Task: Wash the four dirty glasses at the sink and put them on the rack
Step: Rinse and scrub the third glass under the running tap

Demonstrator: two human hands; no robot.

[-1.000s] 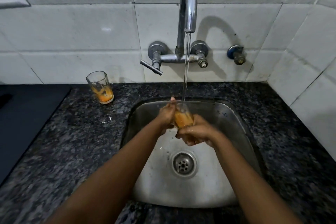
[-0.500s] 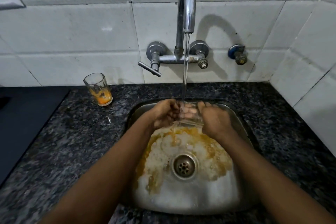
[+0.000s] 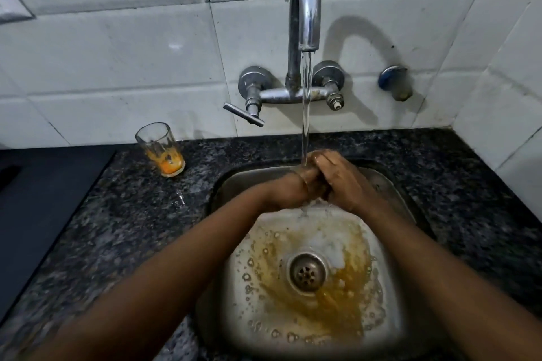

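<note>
Under the running tap (image 3: 303, 9), both my hands meet over the back of the steel sink (image 3: 231, 296). A clear glass (image 3: 305, 178) lies between them, mostly hidden; only its rim shows. My right hand (image 3: 343, 182) wraps around it from the right. The fingers of my left hand (image 3: 281, 193) reach into its mouth. Water falls onto my hands and the glass. Orange-brown residue spreads over the sink floor around the drain (image 3: 307, 272). A second, dirty glass (image 3: 162, 149) with orange dregs stands upright on the counter, left of the sink by the wall.
Dark speckled granite counter (image 3: 132, 214) surrounds the sink, with a black flat surface (image 3: 35, 199) at far left. The tap lever (image 3: 243, 114) sticks out to the left below the spout. White tiled walls stand behind and at right. No rack is in view.
The orange liquid left the glass and now stains the sink floor. My hands closed together around the glass under the stream, my left fingers moving into it.
</note>
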